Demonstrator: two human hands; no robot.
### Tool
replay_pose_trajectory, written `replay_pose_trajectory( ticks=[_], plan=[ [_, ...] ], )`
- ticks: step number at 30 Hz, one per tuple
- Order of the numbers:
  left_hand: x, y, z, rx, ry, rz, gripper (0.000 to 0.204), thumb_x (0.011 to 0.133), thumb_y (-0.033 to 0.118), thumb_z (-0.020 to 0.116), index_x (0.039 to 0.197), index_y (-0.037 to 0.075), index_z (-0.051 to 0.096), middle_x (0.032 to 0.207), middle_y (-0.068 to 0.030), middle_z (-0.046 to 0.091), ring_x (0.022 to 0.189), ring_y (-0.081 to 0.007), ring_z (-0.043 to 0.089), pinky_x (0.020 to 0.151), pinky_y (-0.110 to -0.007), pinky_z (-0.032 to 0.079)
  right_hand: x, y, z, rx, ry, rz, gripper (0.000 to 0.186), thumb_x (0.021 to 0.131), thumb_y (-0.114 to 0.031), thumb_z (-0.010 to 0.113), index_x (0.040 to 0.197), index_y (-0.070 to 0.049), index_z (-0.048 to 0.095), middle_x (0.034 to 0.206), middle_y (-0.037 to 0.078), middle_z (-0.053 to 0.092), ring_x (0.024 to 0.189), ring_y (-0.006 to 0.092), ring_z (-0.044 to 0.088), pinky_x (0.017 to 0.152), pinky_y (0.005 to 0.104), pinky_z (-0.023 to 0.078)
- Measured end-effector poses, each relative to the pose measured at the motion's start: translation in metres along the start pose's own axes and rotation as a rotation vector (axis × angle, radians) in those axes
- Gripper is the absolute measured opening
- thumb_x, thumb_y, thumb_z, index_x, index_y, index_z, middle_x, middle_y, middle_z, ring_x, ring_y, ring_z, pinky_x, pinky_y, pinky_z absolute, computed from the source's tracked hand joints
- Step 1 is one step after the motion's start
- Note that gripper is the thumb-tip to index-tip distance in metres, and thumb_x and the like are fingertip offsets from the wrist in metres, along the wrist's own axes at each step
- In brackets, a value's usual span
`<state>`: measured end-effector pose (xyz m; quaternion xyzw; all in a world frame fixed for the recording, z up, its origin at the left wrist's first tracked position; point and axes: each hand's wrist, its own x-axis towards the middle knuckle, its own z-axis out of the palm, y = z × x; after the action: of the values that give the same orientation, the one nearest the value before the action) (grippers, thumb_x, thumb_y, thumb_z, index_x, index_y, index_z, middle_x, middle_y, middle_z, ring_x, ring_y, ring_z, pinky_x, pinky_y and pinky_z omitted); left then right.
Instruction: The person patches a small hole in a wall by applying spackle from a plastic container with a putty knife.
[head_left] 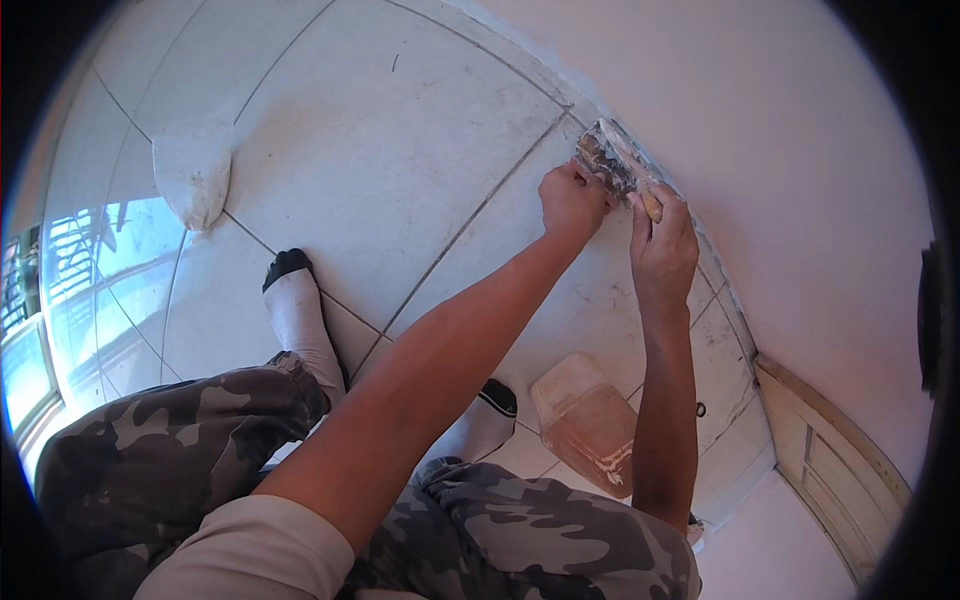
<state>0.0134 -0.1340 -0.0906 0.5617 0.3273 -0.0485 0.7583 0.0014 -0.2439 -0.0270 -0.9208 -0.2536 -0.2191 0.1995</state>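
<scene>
- White paste (610, 133) smears a wooden-handled putty knife (630, 162), lying close along the foot of the wall (760, 130).
- The right hand (667, 245) pinches the knife's handle.
- The left hand (575, 203), curled narrow, holds a paste-smeared grey metal tool (612, 176) just beside the knife.
- The pinkish wall leaves little room on the right; leftward, broad floor tiles (400, 140) offer open space.
- Near the right forearm sits a brownish translucent plastic tub (578, 405).
- A white plastic bag (192, 180) lies well apart, far left.
- A wood-edged panel (825, 450) borders the lower right.
</scene>
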Motion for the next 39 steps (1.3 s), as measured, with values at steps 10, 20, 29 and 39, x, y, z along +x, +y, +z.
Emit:
replay_pose_trajectory(
  ticks=[10, 20, 29, 39],
  plan=[
    [0.003, -0.005, -0.002, -0.011, 0.032, -0.031, 0.014, 0.091, 0.007, 0.063, 0.081, -0.003, 0.066, 0.065, -0.0097, 0.070, 0.059, -0.0164, 0.067, 0.060, -0.032, 0.055, 0.020, 0.008, -0.006, 0.125, 0.005, 0.187, 0.021, 0.093, -0.008, 0.069, 0.108, -0.001, 0.057, 0.098, 0.016, 0.070, 0.086, 0.0286, 0.072, 0.071, 0.0366, 0.058],
    [0.003, -0.006, -0.001, -0.088, 0.028, 0.008, 0.011, 0.089, 0.004, 0.061, 0.084, -0.005, 0.066, 0.063, -0.0108, 0.068, 0.058, -0.0169, 0.068, 0.061, -0.032, 0.056, 0.035, 0.020, -0.012, 0.166, -0.030, 0.203, 0.019, 0.094, -0.008, 0.068, 0.108, 0.000, 0.057, 0.097, 0.015, 0.073, 0.088, 0.0252, 0.074, 0.074, 0.0336, 0.059],
    [0.001, -0.007, 0.001, -0.015, 0.044, 0.033, 0.012, 0.088, 0.004, 0.059, 0.078, -0.003, 0.062, 0.063, -0.0114, 0.068, 0.057, -0.0191, 0.068, 0.060, -0.034, 0.054, 0.048, 0.021, -0.009, 0.122, -0.049, 0.184, 0.023, 0.095, -0.015, 0.069, 0.109, -0.003, 0.056, 0.090, 0.013, 0.071, 0.075, 0.0235, 0.072, 0.067, 0.0334, 0.056],
    [-0.006, -0.004, 0.001, -0.004, 0.069, 0.051, 0.013, 0.087, 0.004, 0.059, 0.077, -0.003, 0.062, 0.062, -0.0115, 0.068, 0.058, -0.0199, 0.068, 0.062, -0.034, 0.054, 0.065, 0.027, -0.011, 0.078, -0.115, 0.161, 0.024, 0.094, -0.017, 0.069, 0.110, -0.003, 0.057, 0.089, 0.013, 0.071, 0.076, 0.0253, 0.071, 0.067, 0.0361, 0.055]
  ],
)
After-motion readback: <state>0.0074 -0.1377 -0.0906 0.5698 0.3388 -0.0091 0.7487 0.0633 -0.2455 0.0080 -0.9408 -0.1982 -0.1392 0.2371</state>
